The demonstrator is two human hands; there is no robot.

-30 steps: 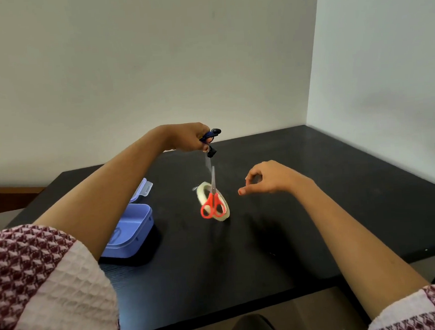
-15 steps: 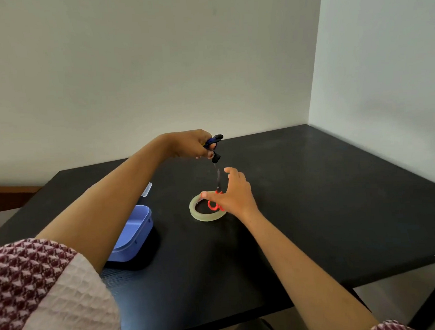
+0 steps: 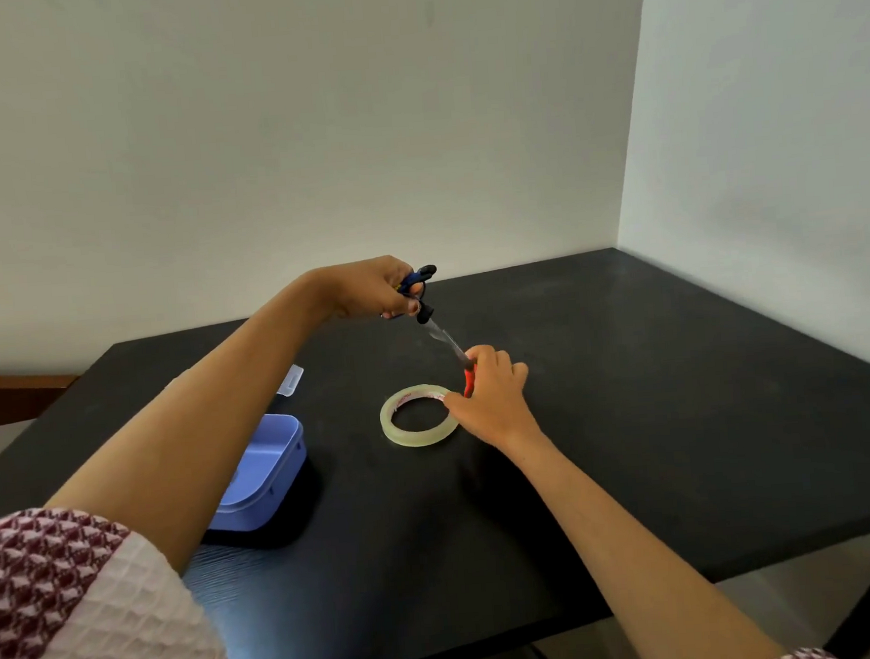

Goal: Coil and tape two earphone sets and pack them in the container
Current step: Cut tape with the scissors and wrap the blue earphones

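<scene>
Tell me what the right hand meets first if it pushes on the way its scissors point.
Likely the earphones gripped in the left hand: the scissors in the right hand aim up at them, though depth is unclear.

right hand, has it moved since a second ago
Yes. The right hand has come leftward: a second ago it hung apart, right of the tape roll; now it is at the roll's right rim, gripping the red scissors.

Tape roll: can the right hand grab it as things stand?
Probably not cleanly. The right hand is right beside the tape roll with nothing between them, but it grips the scissors, so it would likely have to put those down first.
</scene>
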